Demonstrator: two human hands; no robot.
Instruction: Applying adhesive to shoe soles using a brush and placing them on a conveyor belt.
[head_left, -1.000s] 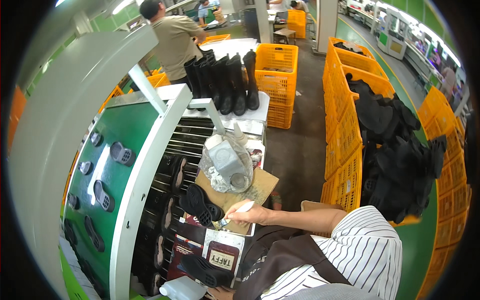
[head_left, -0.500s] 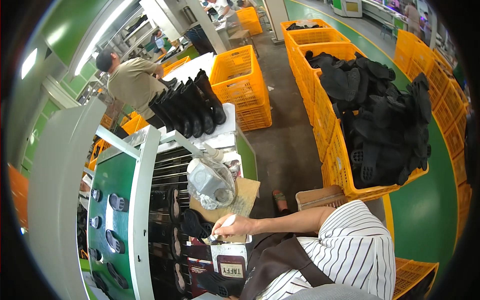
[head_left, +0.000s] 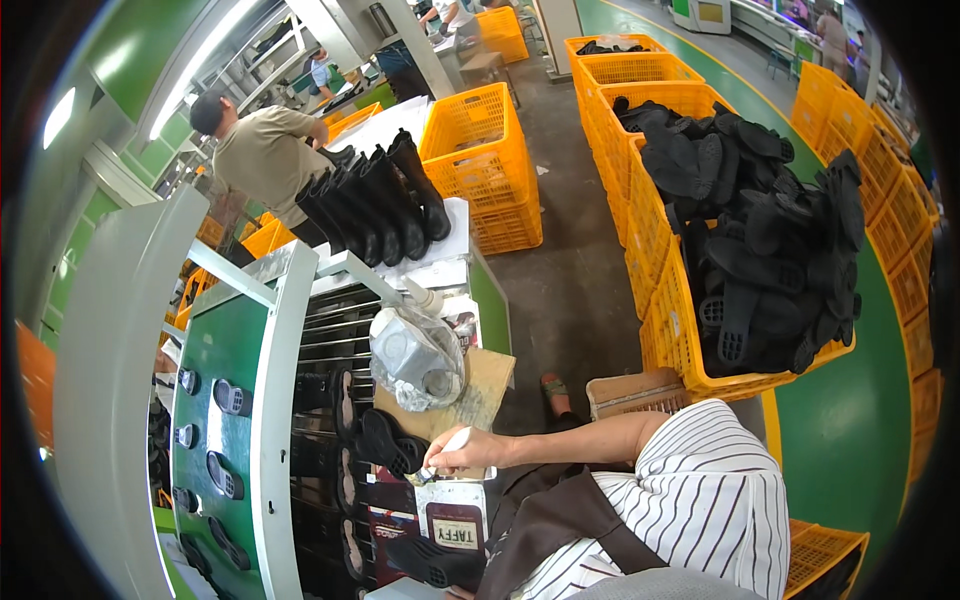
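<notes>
While near black soles (head_left: 382, 438), right hand (head_left: 474, 452) pinched around a white-handled brush (head_left: 457, 440) (tip downward).

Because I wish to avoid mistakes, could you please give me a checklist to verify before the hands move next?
1. Right hand grips the white-handled brush: ok.
2. Black soles lie just beside this hand: ok.
3. Brush tip touches a sole: cannot tell.
4. Left hand fully in view: not ok, mostly cut off by the lower edge.
5. Bagged container apart from the right hand: ok.
</notes>
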